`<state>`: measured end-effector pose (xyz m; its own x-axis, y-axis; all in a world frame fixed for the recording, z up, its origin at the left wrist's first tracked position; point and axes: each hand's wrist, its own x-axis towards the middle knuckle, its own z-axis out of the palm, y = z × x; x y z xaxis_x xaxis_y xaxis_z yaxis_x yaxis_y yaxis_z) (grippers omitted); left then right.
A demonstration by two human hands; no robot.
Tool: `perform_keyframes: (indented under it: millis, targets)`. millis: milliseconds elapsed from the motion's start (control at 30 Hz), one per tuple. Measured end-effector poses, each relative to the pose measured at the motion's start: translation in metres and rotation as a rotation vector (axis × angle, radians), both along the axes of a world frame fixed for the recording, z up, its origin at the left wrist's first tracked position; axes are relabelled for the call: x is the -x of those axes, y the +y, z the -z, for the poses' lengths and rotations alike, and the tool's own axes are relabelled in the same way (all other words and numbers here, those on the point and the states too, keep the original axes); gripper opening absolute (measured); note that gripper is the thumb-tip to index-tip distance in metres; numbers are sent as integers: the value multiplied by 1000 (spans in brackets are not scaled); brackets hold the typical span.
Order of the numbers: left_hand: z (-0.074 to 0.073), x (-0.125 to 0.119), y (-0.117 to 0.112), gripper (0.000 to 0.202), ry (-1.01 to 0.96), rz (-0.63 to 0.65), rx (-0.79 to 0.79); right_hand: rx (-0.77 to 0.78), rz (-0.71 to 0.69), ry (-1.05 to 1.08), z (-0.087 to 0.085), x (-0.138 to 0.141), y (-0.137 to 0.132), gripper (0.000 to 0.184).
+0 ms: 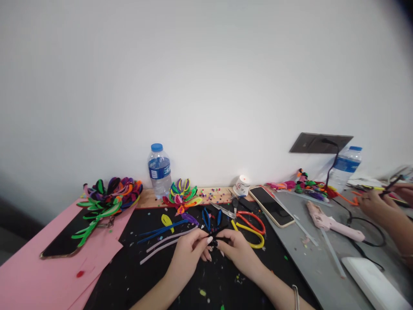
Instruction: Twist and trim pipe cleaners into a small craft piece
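Observation:
My left hand (190, 249) and my right hand (237, 247) meet over a black mat (129, 275), fingertips pinched together on a small black pipe cleaner piece (213, 241). Just beyond the fingers lie blue pipe cleaner loops (207, 217), a purple one (190, 218), a yellow one (167, 220) and long blue and white pipe cleaners (161, 243). Red and yellow pipe cleaner loops (251, 228) lie right of my right hand.
Pink paper (29, 275) with a phone (63, 243) and a pile of pipe cleaner shapes (109, 196) lies left. Water bottle (159, 171), scissors (224, 210), second phone (271, 206), pink glue gun (332, 223). Another person's hands (380, 206) work at right.

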<state>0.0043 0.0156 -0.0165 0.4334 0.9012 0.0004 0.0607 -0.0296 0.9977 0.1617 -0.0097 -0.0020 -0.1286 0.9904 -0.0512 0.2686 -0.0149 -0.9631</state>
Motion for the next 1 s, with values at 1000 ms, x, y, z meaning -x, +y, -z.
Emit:
perform_keyframes:
  millis: [1000]
  targets:
    - [-5, 2, 0, 34, -35, 18, 96, 102, 82, 236, 4, -2, 2, 32]
